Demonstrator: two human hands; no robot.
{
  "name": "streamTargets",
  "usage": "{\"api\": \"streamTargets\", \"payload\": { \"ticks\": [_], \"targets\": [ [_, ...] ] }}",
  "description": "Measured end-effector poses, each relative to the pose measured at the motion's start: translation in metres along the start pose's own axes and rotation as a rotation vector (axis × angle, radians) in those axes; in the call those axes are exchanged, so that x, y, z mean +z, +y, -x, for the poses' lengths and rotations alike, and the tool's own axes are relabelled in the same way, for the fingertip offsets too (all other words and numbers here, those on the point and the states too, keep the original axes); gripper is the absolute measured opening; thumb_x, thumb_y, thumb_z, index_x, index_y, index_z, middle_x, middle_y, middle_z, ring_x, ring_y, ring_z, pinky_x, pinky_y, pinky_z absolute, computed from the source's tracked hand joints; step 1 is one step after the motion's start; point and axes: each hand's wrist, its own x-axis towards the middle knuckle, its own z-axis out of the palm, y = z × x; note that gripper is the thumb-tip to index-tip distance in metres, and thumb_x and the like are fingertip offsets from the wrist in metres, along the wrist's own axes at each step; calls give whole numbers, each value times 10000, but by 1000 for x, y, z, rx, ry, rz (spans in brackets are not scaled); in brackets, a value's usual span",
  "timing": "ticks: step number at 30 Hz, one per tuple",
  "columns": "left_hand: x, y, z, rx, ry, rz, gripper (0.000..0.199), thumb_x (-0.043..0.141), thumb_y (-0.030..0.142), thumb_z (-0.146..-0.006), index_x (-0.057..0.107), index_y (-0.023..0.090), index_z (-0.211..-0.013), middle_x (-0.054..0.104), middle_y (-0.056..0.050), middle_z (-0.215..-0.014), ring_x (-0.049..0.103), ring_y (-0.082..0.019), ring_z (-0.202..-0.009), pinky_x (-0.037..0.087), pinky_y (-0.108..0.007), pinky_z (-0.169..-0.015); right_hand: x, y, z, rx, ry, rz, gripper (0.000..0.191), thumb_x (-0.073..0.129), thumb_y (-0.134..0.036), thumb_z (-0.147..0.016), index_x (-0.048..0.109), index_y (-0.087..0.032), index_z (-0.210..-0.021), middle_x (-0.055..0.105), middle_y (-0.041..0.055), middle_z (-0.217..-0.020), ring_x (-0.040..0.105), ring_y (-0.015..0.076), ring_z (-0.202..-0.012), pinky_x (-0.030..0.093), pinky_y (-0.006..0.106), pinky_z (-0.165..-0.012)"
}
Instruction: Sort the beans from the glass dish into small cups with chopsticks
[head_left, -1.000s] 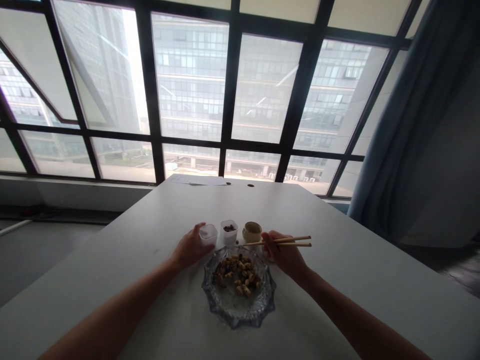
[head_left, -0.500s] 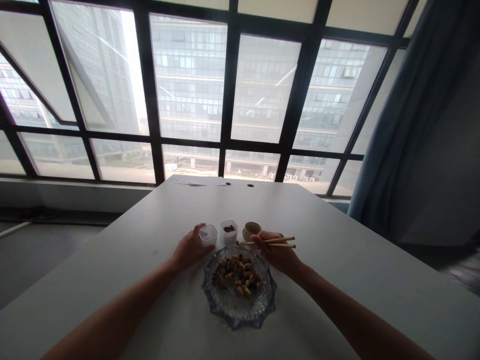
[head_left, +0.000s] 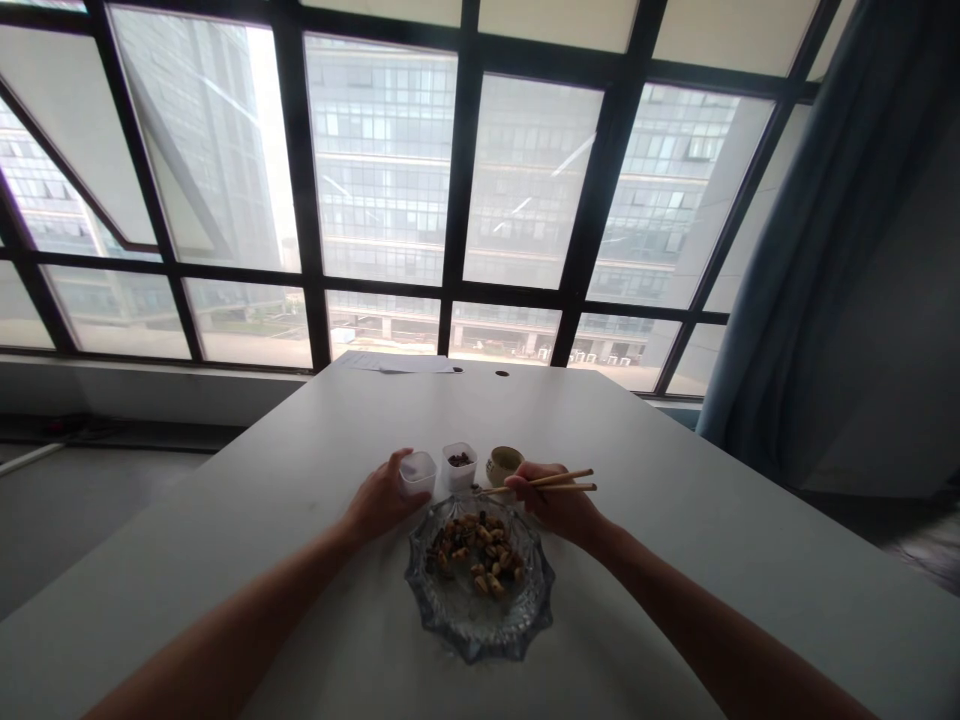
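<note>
Chopsticks (head_left: 577,487) cross the right hand (head_left: 561,508), apparently between thumb and fingers.

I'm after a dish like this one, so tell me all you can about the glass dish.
The glass dish looks like clear, slightly bluish-grey glass, with a zigzag rim of points and a patterned wall. It sits upright on the white table, nearer the person than the small cups. Nut-like pieces, tan and dark brown, lie mostly in its far half; the near part of its floor is bare. The left hand and chopsticks are by its far edge; whether either touches it is unclear.
</note>
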Motion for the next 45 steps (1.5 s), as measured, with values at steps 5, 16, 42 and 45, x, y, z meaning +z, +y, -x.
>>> {"api": "streamTargets", "payload": {
  "ticks": [5,16,42,45],
  "targets": [
    [-1,0,0,10,15,5,669,679,455,-715,411,280,-1303,668,-94,-1075,656,-316,-975,520,-492,-882,4,8,-4,7,21,-20,433,525,-534,-918,534,-207,-635,562,-7,-519,508,128,-472,396,240,-453],
    [-3,3,1,-2,-7,-17,663,674,465,-729,409,260,-1301,668,-99,-1096,654,-312,-997,521,-470,-887,5,6,-11,47,-19,-45,450,473,-534,-940,485,-218,-619,574,-8,-501,540,128,-433,420,231,-428],
    [-17,7,-6,-48,46,-59,831,749,498,-674,389,206,-1363,638,-150,-1222,625,-332,-1102,491,-482,-920,-17,-7,11,354,510,-515,550,617,-734,-745,600,-186,-700,643,40,-486,578,169,-365,471,272,-355],
    [-24,22,-21,51,71,-116,788,691,593,-715,426,196,-1342,617,-160,-1274,564,-350,-1194,436,-525,-977,-19,-8,6,332,521,-506,547,621,-728,-748,603,-182,-703,638,35,-488,577,164,-361,463,263,-345]
  ]
}}
